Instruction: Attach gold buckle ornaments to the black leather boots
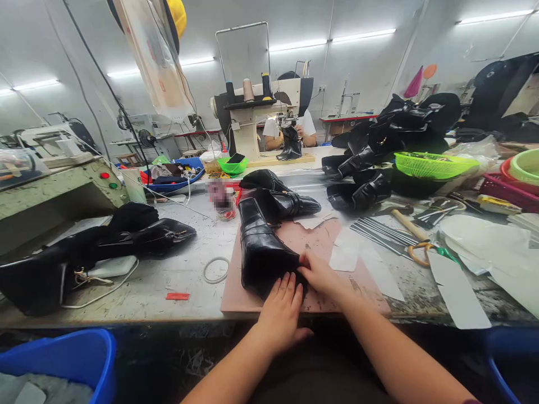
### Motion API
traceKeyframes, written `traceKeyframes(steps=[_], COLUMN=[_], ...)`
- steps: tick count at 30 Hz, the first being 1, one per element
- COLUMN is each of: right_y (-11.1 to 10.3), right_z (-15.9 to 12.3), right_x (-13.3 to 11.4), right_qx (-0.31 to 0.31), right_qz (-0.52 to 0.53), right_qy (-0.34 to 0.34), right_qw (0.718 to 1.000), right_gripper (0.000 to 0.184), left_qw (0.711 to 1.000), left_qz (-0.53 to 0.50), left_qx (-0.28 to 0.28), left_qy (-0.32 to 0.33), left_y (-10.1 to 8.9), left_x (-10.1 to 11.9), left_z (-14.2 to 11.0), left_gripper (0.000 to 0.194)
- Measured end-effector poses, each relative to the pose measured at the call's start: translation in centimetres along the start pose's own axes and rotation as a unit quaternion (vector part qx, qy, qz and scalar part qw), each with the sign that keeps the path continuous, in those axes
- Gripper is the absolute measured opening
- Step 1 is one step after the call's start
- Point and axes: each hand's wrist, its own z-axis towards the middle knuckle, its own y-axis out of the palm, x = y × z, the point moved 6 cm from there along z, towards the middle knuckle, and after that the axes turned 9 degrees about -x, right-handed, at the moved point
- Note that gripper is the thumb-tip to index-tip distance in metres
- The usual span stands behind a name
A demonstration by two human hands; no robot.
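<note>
A black leather boot upper (267,241) lies on a pinkish board (314,235) at the table's front. Across its near edge rests my left hand (281,306), palm down with fingers stretched out and thumb apart. My right hand (318,274) pinches the right corner of the upper between thumb and fingers. Just behind it, touching or nearly so, lies another black boot upper (290,203) with straps. White cut pieces (344,249) are on the board to the right of my hands.
More black uppers lie left (143,238) and back right (360,191). Scissors (421,253), a hammer (408,224) and striped strips (379,235) are at right. Blue bins (101,365) flank the table front. Behind, a person (309,126) works at a sewing machine (248,129).
</note>
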Motion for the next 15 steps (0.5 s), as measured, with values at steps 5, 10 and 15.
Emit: traceKeyframes(steps=[5, 10, 15], right_y=[-1.0, -1.2, -4.5], right_z=[1.7, 2.2, 1.0], right_x=[1.4, 1.5, 0.6], right_qx=[-0.031, -0.024, 0.033], right_qz=[0.018, -0.054, -0.119], right_qy=[0.03, 0.034, 0.026], right_qw=[0.999, 0.998, 0.992], right_gripper=[0.012, 0.009, 0.009], left_qw=[1.0, 0.999, 0.998], left_qz=[-0.003, -0.026, -0.035], left_qx=[-0.002, -0.031, -0.019], left_qy=[0.011, -0.013, -0.056], left_y=[-0.1, -1.8, -2.6], left_x=[-0.2, -0.4, -1.3], left_z=[0.0, 1.1, 2.2], left_gripper=[0.089, 0.077, 0.072])
